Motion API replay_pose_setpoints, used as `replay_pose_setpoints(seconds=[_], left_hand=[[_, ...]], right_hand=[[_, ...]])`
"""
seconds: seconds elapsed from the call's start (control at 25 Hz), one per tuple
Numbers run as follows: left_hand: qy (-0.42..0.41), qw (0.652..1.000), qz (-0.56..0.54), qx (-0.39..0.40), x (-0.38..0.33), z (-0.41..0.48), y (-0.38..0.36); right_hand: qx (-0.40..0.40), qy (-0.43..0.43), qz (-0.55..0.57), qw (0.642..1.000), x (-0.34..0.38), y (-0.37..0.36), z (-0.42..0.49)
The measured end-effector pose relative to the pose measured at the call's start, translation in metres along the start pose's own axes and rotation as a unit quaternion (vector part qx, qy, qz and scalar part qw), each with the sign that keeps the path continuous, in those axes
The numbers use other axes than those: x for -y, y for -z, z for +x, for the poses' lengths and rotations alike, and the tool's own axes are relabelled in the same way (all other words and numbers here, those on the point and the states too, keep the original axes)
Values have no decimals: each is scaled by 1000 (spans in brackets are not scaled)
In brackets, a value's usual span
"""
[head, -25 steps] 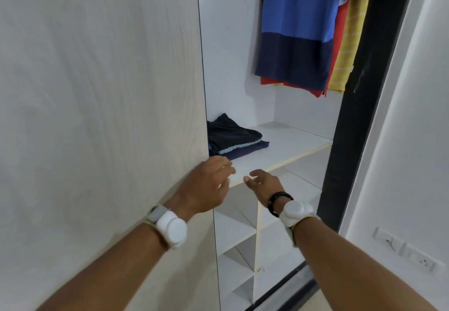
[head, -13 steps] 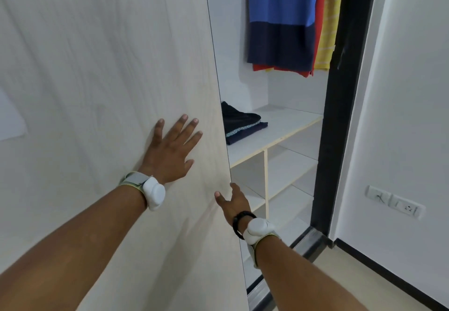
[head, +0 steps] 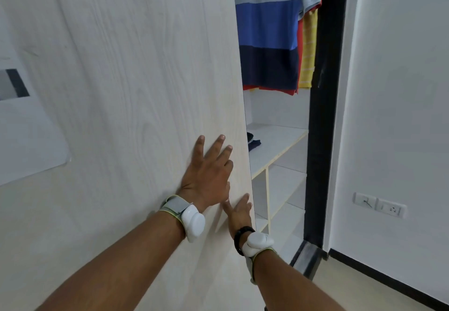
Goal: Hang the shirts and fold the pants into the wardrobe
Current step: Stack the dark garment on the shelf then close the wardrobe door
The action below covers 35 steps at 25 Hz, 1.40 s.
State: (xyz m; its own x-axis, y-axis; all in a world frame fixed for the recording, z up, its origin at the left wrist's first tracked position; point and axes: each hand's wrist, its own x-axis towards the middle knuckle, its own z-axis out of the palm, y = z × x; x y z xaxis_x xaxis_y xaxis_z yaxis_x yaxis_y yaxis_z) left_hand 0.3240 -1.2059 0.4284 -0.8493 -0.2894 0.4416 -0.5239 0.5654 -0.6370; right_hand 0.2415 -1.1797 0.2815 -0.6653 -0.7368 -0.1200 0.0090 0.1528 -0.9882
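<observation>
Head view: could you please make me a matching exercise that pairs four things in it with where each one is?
Things:
1. left hand
2. folded pants
3. yellow shirt
4. wall sockets

Places:
A. on the white wall at the right
B. flat on the sliding door
C. on the shelf, partly hidden by the door
D. hanging right of the blue striped shirt

Pairs: 1-B, 2-C, 3-D, 4-A.
</observation>
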Motion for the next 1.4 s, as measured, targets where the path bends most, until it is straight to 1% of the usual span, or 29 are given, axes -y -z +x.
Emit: replay_pose_setpoints(seconds=[0.12,0.36,0.6,0.72,0.88,1.04,1.24,1.4], left_hand=[[-19,1000,-9,5,-10,27,-5],[-25,1000,-17,5,-40,96,-23],[-28,999,-20,10,-81,188,-44],[-29,998,-54,15,-104,240,-51],[-14,994,-109,-11,-123,294,-57],[29,997,-70,-3,-136,314,-65],[23,1000,-20,-8,-148,344,-78],[12,1000,12,-5,-163,379,-94]], right_hand=[[-11,-3,7,1000,8,28,16],[-36,11,14,999,4,78,63],[-27,9,5,1000,10,128,139],[-27,11,-14,999,27,164,183],[-27,21,-15,999,44,198,233],[-10,14,4,1000,44,215,272],[-11,-32,11,999,48,238,319],[-7,-38,5,999,51,259,344]])
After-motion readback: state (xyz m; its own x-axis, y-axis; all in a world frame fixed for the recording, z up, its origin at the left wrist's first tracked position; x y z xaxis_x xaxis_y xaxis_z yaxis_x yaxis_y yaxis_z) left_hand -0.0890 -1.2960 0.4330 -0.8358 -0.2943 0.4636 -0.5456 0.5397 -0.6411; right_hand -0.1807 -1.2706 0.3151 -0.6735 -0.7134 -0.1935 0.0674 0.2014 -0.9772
